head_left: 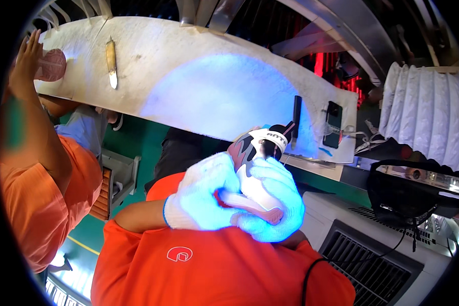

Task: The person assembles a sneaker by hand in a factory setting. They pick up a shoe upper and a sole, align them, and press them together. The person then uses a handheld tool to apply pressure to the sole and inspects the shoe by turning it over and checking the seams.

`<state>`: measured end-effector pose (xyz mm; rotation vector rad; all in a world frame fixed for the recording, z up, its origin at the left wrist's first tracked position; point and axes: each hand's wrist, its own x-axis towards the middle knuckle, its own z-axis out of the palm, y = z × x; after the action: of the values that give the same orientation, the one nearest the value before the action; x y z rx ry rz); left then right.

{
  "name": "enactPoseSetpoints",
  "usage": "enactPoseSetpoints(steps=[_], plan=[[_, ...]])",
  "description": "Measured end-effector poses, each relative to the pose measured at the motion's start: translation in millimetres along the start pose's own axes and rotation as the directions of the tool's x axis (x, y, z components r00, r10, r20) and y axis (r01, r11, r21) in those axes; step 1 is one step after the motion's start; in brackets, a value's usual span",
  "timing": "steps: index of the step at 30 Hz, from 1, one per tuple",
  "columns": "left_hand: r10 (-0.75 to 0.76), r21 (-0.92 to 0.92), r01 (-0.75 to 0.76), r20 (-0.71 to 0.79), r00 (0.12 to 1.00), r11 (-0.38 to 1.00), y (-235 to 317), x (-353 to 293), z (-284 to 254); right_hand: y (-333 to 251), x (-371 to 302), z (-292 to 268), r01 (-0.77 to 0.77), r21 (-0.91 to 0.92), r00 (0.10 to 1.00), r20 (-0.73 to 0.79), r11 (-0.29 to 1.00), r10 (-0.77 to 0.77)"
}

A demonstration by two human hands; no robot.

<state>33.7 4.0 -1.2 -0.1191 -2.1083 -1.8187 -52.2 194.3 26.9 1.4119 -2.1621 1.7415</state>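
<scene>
A sneaker (247, 186) with a white sole, a grey and dark patterned upper and a black and white collar is held up before my chest, in blue light. My left hand (204, 191), in a white glove, is closed around its left side, with the thumb near the sole. My right hand (280, 196), gloved too, wraps the right side and the lower end of the sneaker. Parts of the shoe are hidden under the fingers. Just past the collar, a black-handled tool (297, 120) lies on the worktable (137, 97).
A knife (111, 64) with a yellowish handle lies on the table's left part. A dark phone (333, 124) rests at the right end. At left, a co-worker's hand (28, 64) touches a pink shoe sole (51, 65). A black bag (400, 191) and white ribbed duct (426, 112) stand right.
</scene>
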Motion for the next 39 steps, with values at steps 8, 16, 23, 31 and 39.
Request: enactPoseSetpoints(steps=[8, 16, 23, 31, 39], plan=[[0.194, -0.046, -0.194, -0.014, 0.981, 0.980, 21, -6, -8, 0, -7, 18, 0.036, -0.068, 0.999, -0.032, 0.997, -0.038], [0.391, 0.224, -0.407, 0.117, 0.913, 0.885, 8, 4, 1, 10, -4, -7, 0.037, 0.010, 0.994, 0.101, 0.999, -0.038], [0.165, 0.024, -0.171, 0.155, 0.974, 0.985, 32, 26, 3, 14, -21, 9, 0.080, 0.035, 0.981, -0.178, 0.996, -0.073], [0.573, 0.001, -0.593, 0.256, 0.779, 0.805, 9, 20, 6, 18, -27, 2, 0.076, 0.047, 0.989, -0.134, 0.996, -0.069], [0.375, -0.022, -0.400, 0.400, 0.837, 0.916, 12, 68, 1, 20, -38, -26, -0.014, 0.083, 0.994, -0.109, 0.996, 0.023]])
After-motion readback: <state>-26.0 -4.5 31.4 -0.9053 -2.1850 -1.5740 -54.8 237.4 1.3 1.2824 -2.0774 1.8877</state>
